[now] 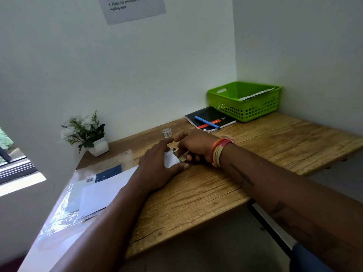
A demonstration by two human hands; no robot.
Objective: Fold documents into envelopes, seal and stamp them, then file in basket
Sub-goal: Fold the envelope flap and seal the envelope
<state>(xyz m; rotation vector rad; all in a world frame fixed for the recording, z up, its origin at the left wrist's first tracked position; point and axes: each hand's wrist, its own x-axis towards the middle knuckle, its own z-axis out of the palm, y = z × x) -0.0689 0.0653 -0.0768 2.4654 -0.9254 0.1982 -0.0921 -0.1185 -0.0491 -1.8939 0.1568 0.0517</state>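
A white envelope (170,160) lies on the wooden desk (196,197), mostly hidden under my hands. My left hand (157,165) lies flat on it with straight fingers, thumb pressed at its near edge. My right hand (191,147) curls over the envelope's right end and pinches a small yellowish stamp (182,158) against it. A small clear glue bottle (167,132) stands just behind my hands. The green basket (244,112) sits in the far right corner with white envelopes (257,94) inside.
A clear plastic pack with white envelopes (102,189) lies at the desk's left end. A black notebook (211,119) with a blue pen (207,122) rests in front of the basket. A potted plant (86,132) stands by the wall. An instruction sheet (131,8) hangs above.
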